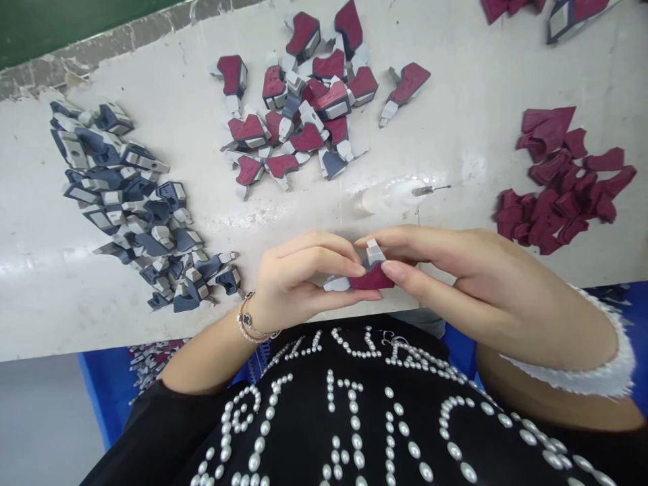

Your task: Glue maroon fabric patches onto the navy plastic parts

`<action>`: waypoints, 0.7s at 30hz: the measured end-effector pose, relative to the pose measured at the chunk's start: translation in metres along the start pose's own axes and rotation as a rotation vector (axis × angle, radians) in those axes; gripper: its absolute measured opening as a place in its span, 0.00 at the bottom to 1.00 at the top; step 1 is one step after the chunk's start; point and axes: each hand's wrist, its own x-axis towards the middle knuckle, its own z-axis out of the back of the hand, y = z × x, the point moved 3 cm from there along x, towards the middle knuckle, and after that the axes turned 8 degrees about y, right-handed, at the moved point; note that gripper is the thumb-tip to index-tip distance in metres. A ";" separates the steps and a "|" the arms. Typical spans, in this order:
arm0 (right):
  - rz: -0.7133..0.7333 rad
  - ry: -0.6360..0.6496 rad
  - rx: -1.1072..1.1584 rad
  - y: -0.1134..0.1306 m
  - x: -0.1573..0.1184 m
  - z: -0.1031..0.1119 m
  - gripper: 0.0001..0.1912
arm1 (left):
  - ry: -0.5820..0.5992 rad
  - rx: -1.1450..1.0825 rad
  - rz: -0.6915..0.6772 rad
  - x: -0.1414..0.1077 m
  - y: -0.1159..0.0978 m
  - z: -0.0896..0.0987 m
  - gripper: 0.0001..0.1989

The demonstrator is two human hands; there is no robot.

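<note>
Between both hands, near the table's front edge, is a small plastic part (373, 277) with a maroon face and light grey ends. My left hand (308, 270) is closed on it, thumb below and fingers above. My right hand (430, 260) pinches its right end between thumb and fingers. Beyond the hands lies a white bottle (389, 197) with a thin needle tip pointing right. Fingers hide some of the held part.
A pile of blue and grey parts (134, 202) spreads over the left of the white table (283, 223). Maroon-faced assembled parts (306, 138) lie at the back middle, loose maroon pieces (561, 185) at the right. A blue bin (104, 385) with small parts stands below the left front edge.
</note>
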 end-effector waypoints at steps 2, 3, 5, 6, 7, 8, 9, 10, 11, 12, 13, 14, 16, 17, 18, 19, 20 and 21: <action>-0.006 0.005 -0.018 0.001 -0.001 0.000 0.10 | 0.005 -0.009 -0.011 0.000 0.000 -0.001 0.15; -0.010 0.007 -0.023 0.001 -0.001 0.000 0.10 | 0.006 -0.014 -0.014 0.000 0.000 -0.001 0.15; -0.008 0.006 -0.026 0.002 -0.001 0.000 0.10 | 0.005 -0.027 -0.020 0.000 0.000 -0.002 0.14; -0.007 0.005 -0.026 0.003 -0.001 0.000 0.10 | 0.004 -0.030 -0.023 0.000 -0.001 -0.002 0.14; -0.008 0.004 -0.026 0.004 -0.002 0.000 0.10 | 0.004 -0.029 -0.022 -0.001 -0.001 -0.002 0.14; -0.009 0.003 -0.025 0.004 -0.002 0.000 0.10 | 0.008 -0.023 -0.019 -0.001 -0.001 -0.002 0.14; -0.015 -0.002 -0.025 0.005 -0.001 0.000 0.09 | 0.013 -0.014 -0.015 -0.002 -0.001 -0.002 0.14; -0.023 -0.007 -0.027 0.005 -0.001 -0.001 0.09 | 0.018 -0.004 -0.010 -0.002 -0.001 -0.002 0.14; -0.030 -0.011 -0.030 0.005 -0.001 -0.002 0.09 | 0.021 0.005 -0.006 -0.002 -0.001 -0.001 0.14; -0.034 -0.017 -0.036 0.005 0.000 -0.002 0.09 | 0.021 0.007 -0.007 -0.002 -0.001 -0.001 0.14; -0.033 -0.024 -0.042 0.005 0.001 -0.003 0.10 | 0.018 0.005 -0.010 -0.002 -0.001 -0.001 0.14; -0.025 -0.030 -0.045 0.005 0.001 -0.004 0.10 | 0.010 -0.001 -0.013 -0.002 -0.001 -0.001 0.14; -0.004 -0.018 -0.031 0.005 0.002 -0.007 0.10 | -0.017 -0.015 -0.014 -0.002 0.001 0.000 0.15; 0.007 -0.006 -0.016 0.004 0.001 -0.008 0.10 | -0.032 -0.018 -0.011 -0.002 0.001 0.001 0.15; 0.019 0.008 0.000 0.004 0.001 -0.009 0.10 | -0.046 -0.018 -0.007 -0.002 0.002 0.002 0.15; 0.034 0.022 0.012 0.003 0.000 -0.010 0.11 | -0.058 -0.018 -0.006 -0.002 0.003 0.003 0.15; 0.048 0.030 0.018 0.003 -0.002 -0.011 0.11 | -0.066 -0.015 -0.010 -0.002 0.003 0.003 0.16; 0.062 0.026 0.017 0.003 -0.002 -0.011 0.12 | -0.071 -0.010 -0.020 -0.003 0.003 0.003 0.16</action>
